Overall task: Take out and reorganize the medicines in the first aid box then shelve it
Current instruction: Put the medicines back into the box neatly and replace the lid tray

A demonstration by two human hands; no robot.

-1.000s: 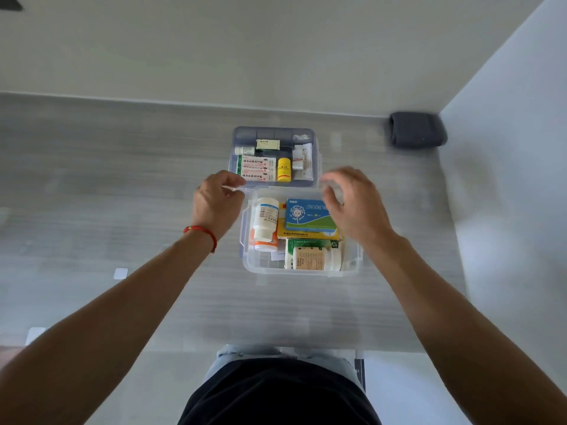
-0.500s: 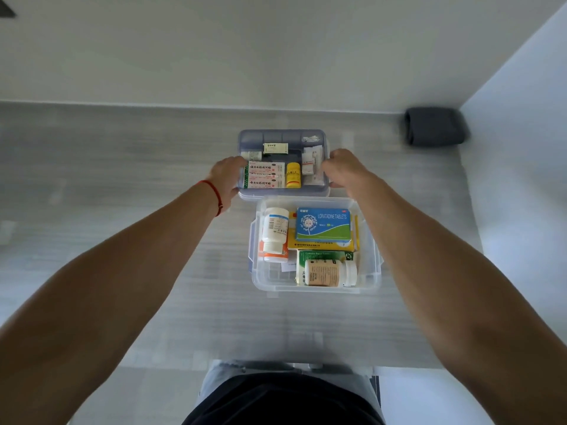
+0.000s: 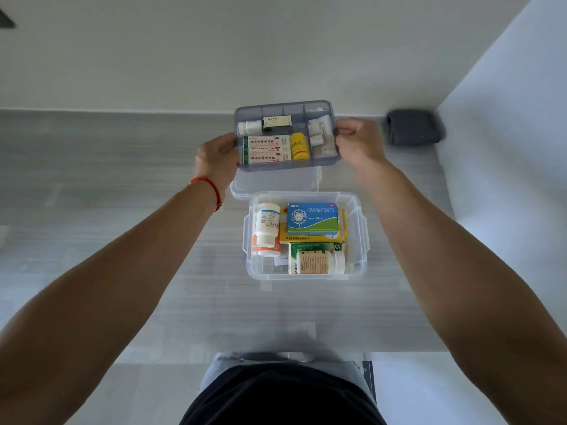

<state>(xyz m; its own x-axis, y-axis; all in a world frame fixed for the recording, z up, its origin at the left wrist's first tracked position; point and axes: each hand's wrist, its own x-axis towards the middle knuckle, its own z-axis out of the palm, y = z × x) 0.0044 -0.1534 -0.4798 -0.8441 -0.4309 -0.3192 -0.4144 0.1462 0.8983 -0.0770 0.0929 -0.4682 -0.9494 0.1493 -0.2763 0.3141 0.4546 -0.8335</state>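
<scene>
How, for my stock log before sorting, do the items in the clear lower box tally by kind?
Bottles: 2 (white-label bottle, tan-label bottle)
Cartons: 3 (blue Loratadine carton, yellow carton, green carton)
Unclear kind: 1 (orange-and-white item, mostly hidden under the white-label bottle)
Total: 6 in the clear box

- You face a pale wall (image 3: 245, 50) behind a grey wood-grain table (image 3: 92, 185).
- On your right, a bluish-white side wall (image 3: 506, 148); a dark grey pouch (image 3: 412, 127) lies in the corner.
</scene>
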